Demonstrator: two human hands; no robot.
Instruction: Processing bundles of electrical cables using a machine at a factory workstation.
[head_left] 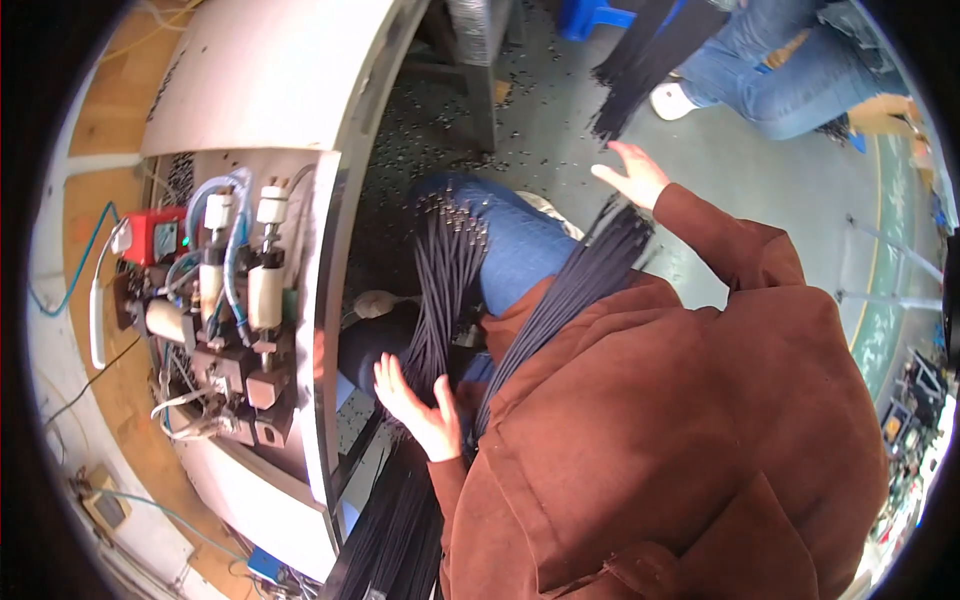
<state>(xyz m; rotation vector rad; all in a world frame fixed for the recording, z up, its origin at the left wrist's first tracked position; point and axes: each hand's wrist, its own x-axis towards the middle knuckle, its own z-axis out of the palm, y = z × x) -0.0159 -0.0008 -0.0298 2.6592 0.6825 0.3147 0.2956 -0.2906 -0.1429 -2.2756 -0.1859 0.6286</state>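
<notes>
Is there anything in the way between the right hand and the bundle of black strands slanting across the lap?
Nothing visible is. The right hand is open near the upper end of the bundle of black strands, with no other object between them. This single view leaves depth uncertain.

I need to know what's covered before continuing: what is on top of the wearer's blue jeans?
A metal-tipped bundle of black cords and a second black bundle lie across the jeans. The denim directly beneath them is covered, so I cannot see it.
</notes>
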